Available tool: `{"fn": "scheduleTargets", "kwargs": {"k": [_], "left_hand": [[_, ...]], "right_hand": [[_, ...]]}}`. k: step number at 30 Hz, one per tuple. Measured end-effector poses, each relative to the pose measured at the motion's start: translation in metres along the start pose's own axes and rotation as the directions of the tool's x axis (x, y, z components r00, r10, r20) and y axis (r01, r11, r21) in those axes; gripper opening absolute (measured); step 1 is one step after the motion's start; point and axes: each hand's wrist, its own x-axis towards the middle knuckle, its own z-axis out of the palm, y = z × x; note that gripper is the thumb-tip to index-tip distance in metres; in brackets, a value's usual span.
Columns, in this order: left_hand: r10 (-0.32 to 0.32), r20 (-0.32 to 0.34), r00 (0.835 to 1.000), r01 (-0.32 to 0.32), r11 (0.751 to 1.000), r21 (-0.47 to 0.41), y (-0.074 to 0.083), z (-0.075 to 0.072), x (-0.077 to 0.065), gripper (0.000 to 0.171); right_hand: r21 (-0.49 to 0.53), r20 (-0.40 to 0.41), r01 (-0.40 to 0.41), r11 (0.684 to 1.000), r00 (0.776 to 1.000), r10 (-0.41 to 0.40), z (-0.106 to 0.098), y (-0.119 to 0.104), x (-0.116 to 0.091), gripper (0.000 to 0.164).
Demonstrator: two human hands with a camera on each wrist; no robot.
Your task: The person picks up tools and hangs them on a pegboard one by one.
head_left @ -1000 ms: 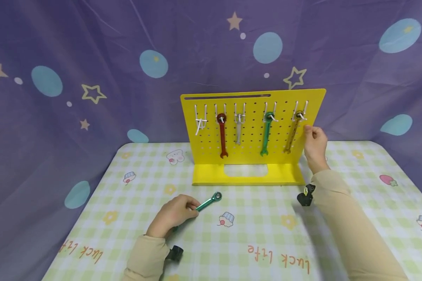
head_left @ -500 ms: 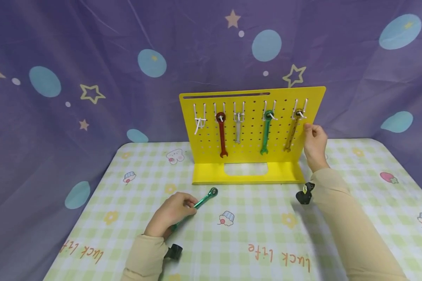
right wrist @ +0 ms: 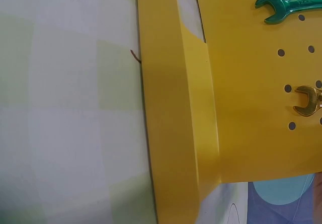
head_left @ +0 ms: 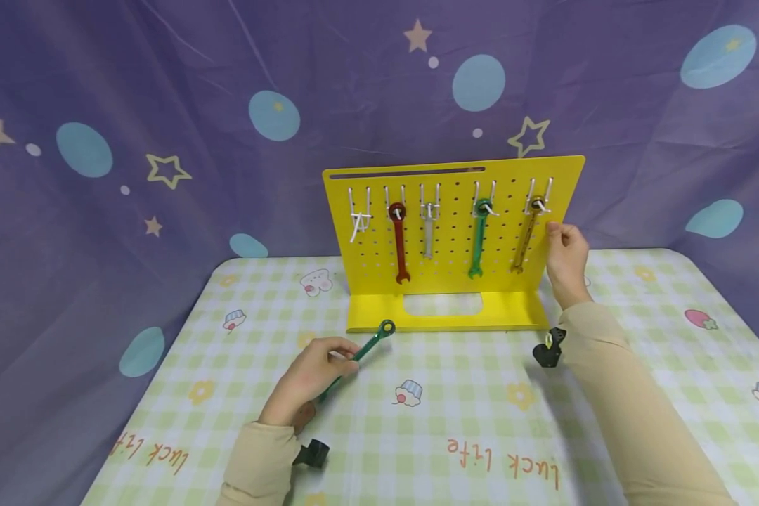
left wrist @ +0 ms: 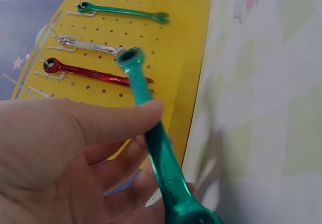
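Note:
My left hand [head_left: 313, 376] pinches a green combination wrench [head_left: 370, 344] by its shank between thumb and fingers. The wrench is tilted, its ring end pointing toward the yellow pegboard [head_left: 443, 277] and overlapping the front lip in the head view. In the left wrist view the thumb lies across the green wrench [left wrist: 168, 168]. My right hand [head_left: 567, 263] grips the board's right edge, thumb on the front face. From white hooks hang a red wrench [head_left: 400, 246], a short silver wrench [head_left: 429, 235], another green wrench [head_left: 478, 242] and a gold wrench [head_left: 527, 242].
The leftmost white hook [head_left: 359, 221] carries no wrench. The pegboard's base lip [right wrist: 168, 108] stands on a checked tablecloth [head_left: 468, 393]. Behind the table hangs a purple curtain [head_left: 367, 84]. A black wrist mount [head_left: 313, 453] sits at the left sleeve, with another [head_left: 549, 349] at the right.
My left hand has moved slightly forward with the green wrench, whose ring end has come up to the board's front lip. The right hand keeps its grip on the board's edge.

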Motion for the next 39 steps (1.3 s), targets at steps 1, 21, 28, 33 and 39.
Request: {"fn": "scheduleTargets", "kwargs": {"k": [1, 21, 28, 33, 39], "left_hand": [[0.002, -0.01, 1.0, -0.002, 1.0, -0.014, 0.0, 0.0, 0.0, 0.016], [0.099, -0.243, 0.965, -0.135, 0.981, -0.137, 0.019, 0.007, -0.003, 0.016], [0.095, -0.297, 0.95, -0.152, 0.973, -0.175, 0.03, 0.014, -0.004, 0.019], [0.1, -0.315, 0.944, -0.16, 0.973, -0.169, 0.034, 0.016, -0.002, 0.017], [0.12, -0.329, 0.937, -0.189, 0.964, -0.187, 0.042, 0.017, 0.0, 0.016]], "right_hand": [[-0.002, 0.002, -0.002, 1.0, 1.0, 0.002, 0.0, 0.0, 0.0, 0.025], [-0.011, 0.004, -0.02, 1.0, 1.0, 0.02, -0.003, 0.001, 0.001, 0.024], [-0.006, 0.008, -0.023, 1.0, 1.0, 0.023, -0.002, 0.0, 0.001, 0.025], [-0.001, 0.01, -0.024, 1.0, 1.0, 0.024, 0.0, -0.001, 0.0, 0.026], [0.002, 0.015, -0.016, 1.0, 1.0, 0.016, -0.001, 0.0, 0.0, 0.026]]}}
